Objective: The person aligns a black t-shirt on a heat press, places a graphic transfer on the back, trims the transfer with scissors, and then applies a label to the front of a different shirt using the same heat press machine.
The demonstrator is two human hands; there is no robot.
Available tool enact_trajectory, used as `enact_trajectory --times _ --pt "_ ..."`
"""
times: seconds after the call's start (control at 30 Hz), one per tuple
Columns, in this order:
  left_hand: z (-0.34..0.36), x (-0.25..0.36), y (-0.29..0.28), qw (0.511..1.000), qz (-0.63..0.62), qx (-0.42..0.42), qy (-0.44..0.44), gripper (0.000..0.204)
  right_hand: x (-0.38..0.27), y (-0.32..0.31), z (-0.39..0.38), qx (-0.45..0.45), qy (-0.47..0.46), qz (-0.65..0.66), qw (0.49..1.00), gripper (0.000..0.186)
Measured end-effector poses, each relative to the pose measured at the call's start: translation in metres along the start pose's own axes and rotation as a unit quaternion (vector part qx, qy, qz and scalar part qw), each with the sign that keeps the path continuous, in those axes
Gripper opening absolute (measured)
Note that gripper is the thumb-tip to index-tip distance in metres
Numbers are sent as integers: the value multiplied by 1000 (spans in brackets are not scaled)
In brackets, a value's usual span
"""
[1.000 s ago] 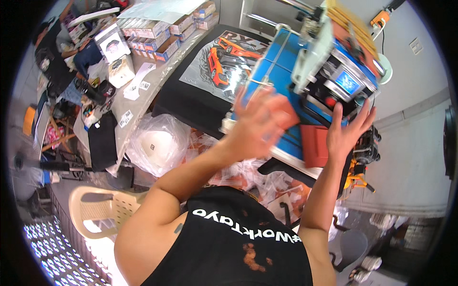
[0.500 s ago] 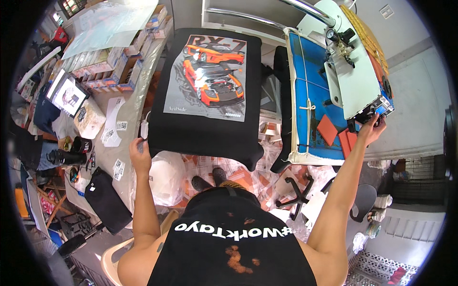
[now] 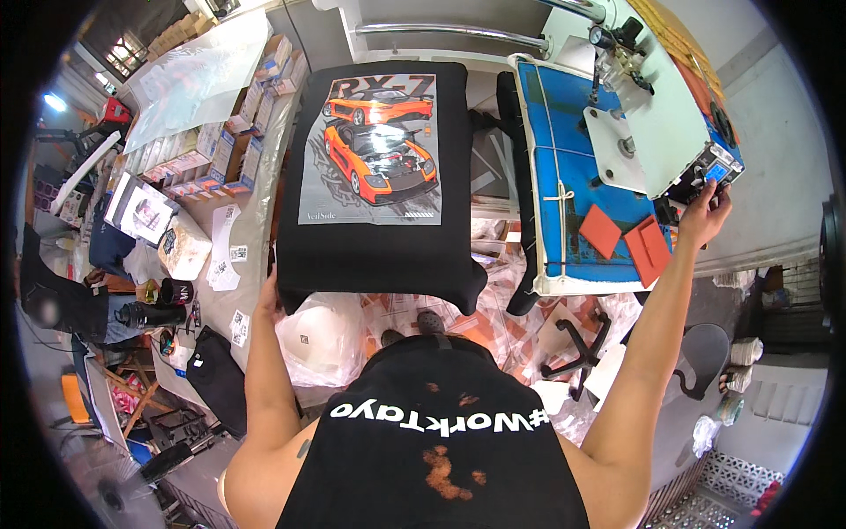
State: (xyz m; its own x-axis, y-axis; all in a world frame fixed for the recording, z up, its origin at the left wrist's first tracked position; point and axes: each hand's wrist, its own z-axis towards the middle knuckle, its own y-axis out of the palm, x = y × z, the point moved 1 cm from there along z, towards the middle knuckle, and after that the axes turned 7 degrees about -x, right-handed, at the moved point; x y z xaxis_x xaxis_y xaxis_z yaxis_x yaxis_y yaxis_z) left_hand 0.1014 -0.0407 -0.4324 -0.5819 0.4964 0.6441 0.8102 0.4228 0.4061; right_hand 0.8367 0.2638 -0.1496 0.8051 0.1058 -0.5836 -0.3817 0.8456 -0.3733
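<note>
A black T-shirt (image 3: 379, 264) lies stretched over a flat platen in front of me, with a grey transfer print of orange cars (image 3: 374, 154) on its upper part. My left hand (image 3: 267, 289) is at the shirt's lower left edge, its fingers mostly hidden there. On the right, my right hand (image 3: 705, 220) reaches a heat press's control box (image 3: 712, 172) with a small blue screen. One finger extends to the panel beside the screen; the fingers are apart and hold nothing.
Right of the shirt, orange pads (image 3: 601, 231) rest on a blue-covered platen (image 3: 568, 167) tied with cord. A pressure gauge (image 3: 603, 37) sits above the press. Boxes (image 3: 198, 145) fill the left table, near a lit screen (image 3: 141, 209). Another person (image 3: 66, 304) is at far left; plastic wrap covers the floor.
The view has shifted, so the shirt appears further left. My left hand has slipped lower along the shirt's edge, its fingers now mostly hidden. My right hand stays at the control box.
</note>
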Motion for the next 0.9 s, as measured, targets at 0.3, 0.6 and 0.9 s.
enact_trajectory --times 0.3,0.6,0.9 --pt "-97 66 -3 966 166 106 168 40 -103 32 -308 -427 8 219 877 53" --pt "-182 53 142 851 154 260 430 32 -72 23 -293 -578 385 474 541 29" --pt "-359 -190 118 748 -364 -82 549 19 -366 -31 -126 -529 -17 586 614 46"
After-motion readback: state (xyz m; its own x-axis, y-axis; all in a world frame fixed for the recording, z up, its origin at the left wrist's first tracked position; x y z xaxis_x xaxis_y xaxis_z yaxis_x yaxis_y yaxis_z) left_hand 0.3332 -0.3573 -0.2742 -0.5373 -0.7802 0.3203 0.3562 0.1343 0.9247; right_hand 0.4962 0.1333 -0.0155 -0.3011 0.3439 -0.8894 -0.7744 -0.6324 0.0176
